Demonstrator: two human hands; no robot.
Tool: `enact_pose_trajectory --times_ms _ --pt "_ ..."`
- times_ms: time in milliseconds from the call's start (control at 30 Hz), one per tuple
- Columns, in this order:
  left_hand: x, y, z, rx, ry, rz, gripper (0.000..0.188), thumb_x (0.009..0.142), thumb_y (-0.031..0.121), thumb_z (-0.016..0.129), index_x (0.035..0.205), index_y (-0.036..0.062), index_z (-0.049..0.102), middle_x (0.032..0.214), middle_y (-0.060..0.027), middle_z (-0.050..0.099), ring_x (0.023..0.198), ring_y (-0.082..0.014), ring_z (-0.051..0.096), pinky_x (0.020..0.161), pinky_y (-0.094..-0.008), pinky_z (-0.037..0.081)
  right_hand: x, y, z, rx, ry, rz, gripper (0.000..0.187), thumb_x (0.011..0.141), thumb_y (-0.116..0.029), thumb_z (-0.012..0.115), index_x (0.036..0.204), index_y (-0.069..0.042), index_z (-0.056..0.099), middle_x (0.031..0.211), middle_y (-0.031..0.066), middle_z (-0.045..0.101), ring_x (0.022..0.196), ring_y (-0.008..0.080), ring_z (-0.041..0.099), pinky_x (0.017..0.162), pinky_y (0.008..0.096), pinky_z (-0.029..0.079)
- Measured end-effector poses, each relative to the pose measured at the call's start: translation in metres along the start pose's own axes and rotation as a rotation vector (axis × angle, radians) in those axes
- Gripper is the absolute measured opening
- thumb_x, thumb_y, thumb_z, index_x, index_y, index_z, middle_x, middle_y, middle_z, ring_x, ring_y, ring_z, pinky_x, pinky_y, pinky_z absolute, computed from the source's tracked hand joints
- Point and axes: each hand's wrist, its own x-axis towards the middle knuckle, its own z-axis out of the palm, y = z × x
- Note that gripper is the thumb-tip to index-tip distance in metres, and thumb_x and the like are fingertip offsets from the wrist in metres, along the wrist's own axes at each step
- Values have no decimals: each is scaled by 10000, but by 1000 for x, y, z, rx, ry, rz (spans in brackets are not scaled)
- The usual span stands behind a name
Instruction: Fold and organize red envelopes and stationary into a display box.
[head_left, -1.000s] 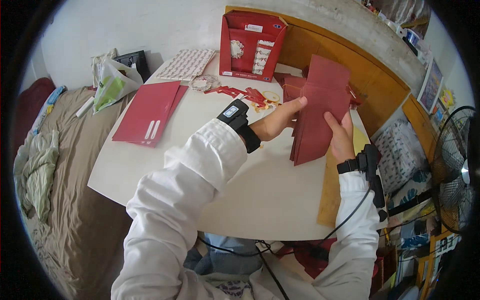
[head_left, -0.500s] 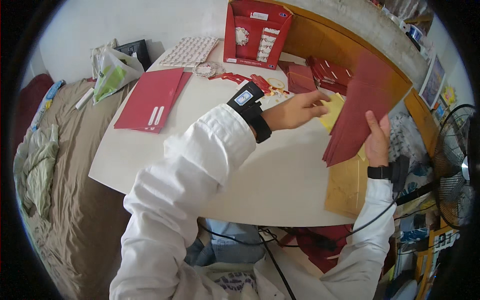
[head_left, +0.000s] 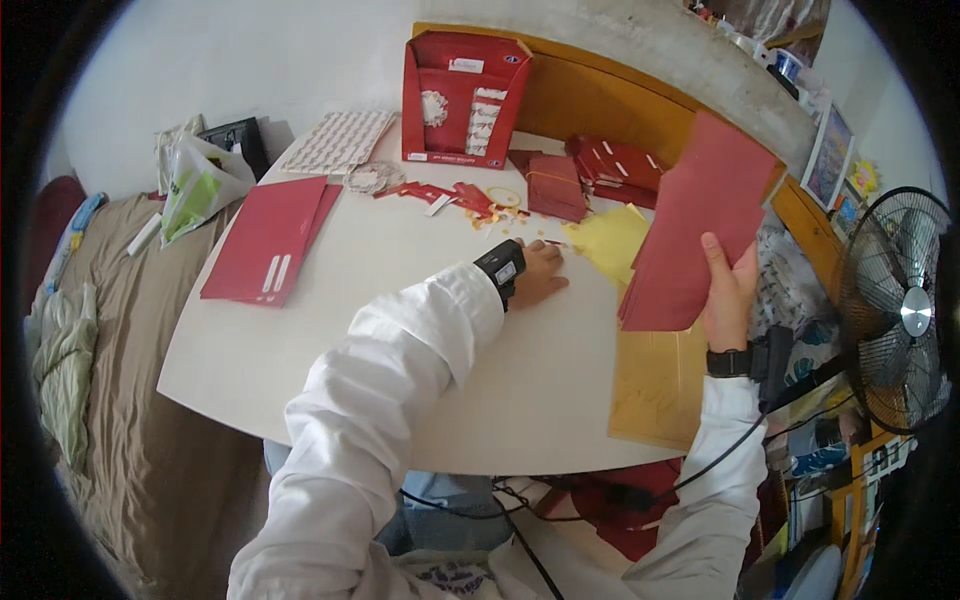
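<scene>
One fanned stack of flat, dull-red paper pieces: you are holding it raised and tilted toward two o'clock of the white tabletop. One right hand: your thumb is pressing the near face, your other fingers are mostly hiding behind, and together they are pinching the stack. One left hand: it is reaching low, just off the dial's centre toward two o'clock, fingers bending; whether they are pinching anything cannot be told. One pointed yellow paper sheet: lying near that hand, two o'clock. One banded dark-red paper bundle: lying at one. One red cardboard display box: standing at twelve. Two overlapping red rectangular folders: lying at ten.
</scene>
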Motion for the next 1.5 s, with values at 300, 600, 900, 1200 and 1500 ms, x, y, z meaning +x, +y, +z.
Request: enact_pose_trajectory --times_ms 300,600,900,1200,1500 --pt "19 -13 17 -110 99 110 487 915 405 404 1247 57 484 1313 -96 446 1229 -264 390 1004 -432 310 5 5 -1 -48 1 -7 476 837 -120 655 1233 -2 420 1200 87 520 1067 176 494 942 302 365" --pt "24 -6 15 -144 -26 -16 520 933 416 348 1300 57 430 1371 -109 399 1304 -277 319 1049 -448 251 2 13 -6 -36 4 12 463 847 -120 640 1239 -6 423 1215 89 516 1073 181 497 945 303 365" --pt "16 -28 2 63 -16 -206 517 917 413 388 1286 54 437 1353 -125 406 1290 -279 329 1044 -477 259 2 15 -10 -32 -11 3 468 838 -123 657 1234 -6 436 1204 86 527 1069 179 500 943 301 368" --pt "44 -5 22 20 95 -66 448 910 419 391 1249 151 507 1362 -92 393 1323 -302 263 1048 -540 220 -1 28 0 6 19 35 466 829 -142 673 1217 -8 453 1178 83 542 1049 173 509 927 303 382" --pt "29 -26 10 78 94 -155 508 887 480 417 1172 82 551 1268 -102 464 1277 -274 325 1053 -490 223 -12 46 15 32 24 34 443 816 -169 694 1162 -6 470 1126 77 556 1007 162 519 899 293 395"
